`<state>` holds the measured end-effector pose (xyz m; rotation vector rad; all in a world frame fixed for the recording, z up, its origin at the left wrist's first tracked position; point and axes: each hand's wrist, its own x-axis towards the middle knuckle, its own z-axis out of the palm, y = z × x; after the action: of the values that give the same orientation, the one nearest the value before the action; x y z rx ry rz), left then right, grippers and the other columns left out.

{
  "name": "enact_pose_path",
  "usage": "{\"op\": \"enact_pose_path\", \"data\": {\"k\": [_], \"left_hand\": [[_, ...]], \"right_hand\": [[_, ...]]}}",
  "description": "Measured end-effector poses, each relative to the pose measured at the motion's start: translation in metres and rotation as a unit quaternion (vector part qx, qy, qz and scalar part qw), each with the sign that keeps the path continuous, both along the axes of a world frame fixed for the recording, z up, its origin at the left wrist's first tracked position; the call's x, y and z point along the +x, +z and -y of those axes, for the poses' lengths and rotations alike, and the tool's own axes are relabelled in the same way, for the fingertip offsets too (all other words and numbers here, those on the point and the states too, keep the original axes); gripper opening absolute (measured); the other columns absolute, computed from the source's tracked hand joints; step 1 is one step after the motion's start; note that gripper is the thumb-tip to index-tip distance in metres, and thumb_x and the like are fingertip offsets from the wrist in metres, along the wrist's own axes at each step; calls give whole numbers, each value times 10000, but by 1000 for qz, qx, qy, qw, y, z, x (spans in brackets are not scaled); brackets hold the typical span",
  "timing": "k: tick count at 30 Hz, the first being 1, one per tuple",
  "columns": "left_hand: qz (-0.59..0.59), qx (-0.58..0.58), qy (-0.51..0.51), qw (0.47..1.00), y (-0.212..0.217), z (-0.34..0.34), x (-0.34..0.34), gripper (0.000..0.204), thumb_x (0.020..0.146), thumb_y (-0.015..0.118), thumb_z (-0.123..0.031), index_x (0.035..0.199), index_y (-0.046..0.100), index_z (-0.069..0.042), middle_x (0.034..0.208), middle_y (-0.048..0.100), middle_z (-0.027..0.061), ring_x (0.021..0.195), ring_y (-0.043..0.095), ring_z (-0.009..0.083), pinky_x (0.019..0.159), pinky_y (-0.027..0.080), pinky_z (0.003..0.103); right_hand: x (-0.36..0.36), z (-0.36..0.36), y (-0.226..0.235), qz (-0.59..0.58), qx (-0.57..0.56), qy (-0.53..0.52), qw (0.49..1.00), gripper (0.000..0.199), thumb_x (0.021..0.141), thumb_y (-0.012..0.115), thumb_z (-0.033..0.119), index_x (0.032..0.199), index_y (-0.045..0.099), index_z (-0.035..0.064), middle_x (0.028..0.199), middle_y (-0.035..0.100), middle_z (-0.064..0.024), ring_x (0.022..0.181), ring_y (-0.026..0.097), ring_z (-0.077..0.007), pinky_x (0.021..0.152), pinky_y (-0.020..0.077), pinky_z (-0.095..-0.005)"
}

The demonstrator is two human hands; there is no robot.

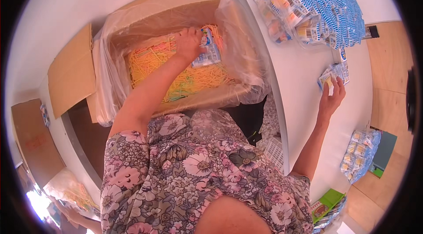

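My left hand [189,43] is inside a lined cardboard box, closed on the edge of a flat blue-and-white plastic packet [207,56]. The packet lies over a heap of thin yellow, orange and pink sticks [154,64]; the tips of some of my fingers are hidden. On the white table to the right, my right hand [333,95] reaches over another small clear packet with blue-and-white print [328,75]. Its fingers are apart, the thumb away from the forefinger, and the fingertips overlap the packet's near edge.
A large pile of blue-checked packets [326,4] covers the table's far end. Nearer lie a bundle of packets [360,152] and a green carton [327,203]. Clear plastic lining [246,57] drapes the box rim, and a cardboard flap [72,73] sticks out left. Another person's arm [79,217] shows at lower left.
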<state>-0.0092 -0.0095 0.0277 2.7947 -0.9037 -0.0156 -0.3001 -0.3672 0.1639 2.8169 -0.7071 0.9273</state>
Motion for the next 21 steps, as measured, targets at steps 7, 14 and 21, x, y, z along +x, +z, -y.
{"op": "enact_pose_path", "data": {"k": [7,14,21], "left_hand": [[-29,-2,93,995,-31,-3,27,485,621,782,-282,1061,606,-183,1025,636,57,1025,543,269,805,347,496],[-316,-270,-11,909,-28,-27,34,290,756,694,-127,1036,627,-93,925,671,34,851,623,154,788,442,371],[-453,-404,-207,767,104,-66,0,189,878,580,-49,1060,603,-5,914,645,1,848,575,52,771,474,216]], "right_hand": [[15,-55,10,14,36,72,997,221,785,643,7,1002,623,40,1189,546,-120,1116,477,-289,934,395,-386],[41,-112,39,52,133,229,963,223,784,627,-55,998,631,9,1026,629,-96,866,611,-207,789,482,-293],[171,-240,36,-80,446,286,844,172,821,656,121,941,626,2,713,609,-36,586,505,-58,529,415,-210]]}}
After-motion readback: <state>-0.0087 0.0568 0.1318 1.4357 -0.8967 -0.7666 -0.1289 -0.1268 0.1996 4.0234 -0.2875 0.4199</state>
